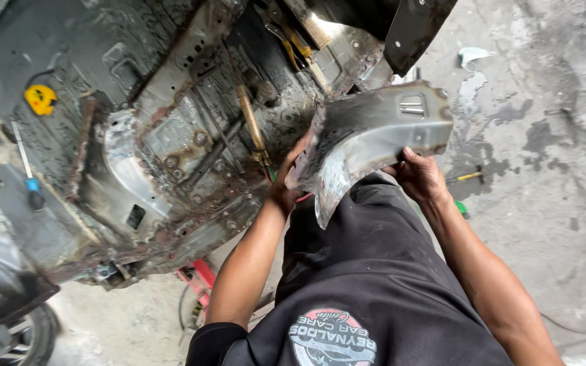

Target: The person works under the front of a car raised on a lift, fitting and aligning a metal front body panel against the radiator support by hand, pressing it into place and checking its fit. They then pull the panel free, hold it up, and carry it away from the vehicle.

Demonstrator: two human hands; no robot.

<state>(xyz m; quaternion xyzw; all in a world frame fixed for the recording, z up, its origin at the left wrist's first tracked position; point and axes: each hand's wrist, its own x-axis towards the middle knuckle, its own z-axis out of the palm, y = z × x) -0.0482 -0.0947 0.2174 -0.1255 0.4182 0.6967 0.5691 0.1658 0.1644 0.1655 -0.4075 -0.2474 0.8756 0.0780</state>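
Single head-worn view, looking steeply down from close above the person's own arms onto a rusted car body [171, 156] and concrete floor [551, 169].

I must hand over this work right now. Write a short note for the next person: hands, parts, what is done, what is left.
Left hand: grips the left edge of the metal panel.
Right hand: grips its lower right edge.
Panel: held off the ground, beside the rusty car body, not fixed to it.
Screwdriver and yellow tool lie on the body, far left.
Done: panel is in hand.
Left: panel not yet set anywhere.
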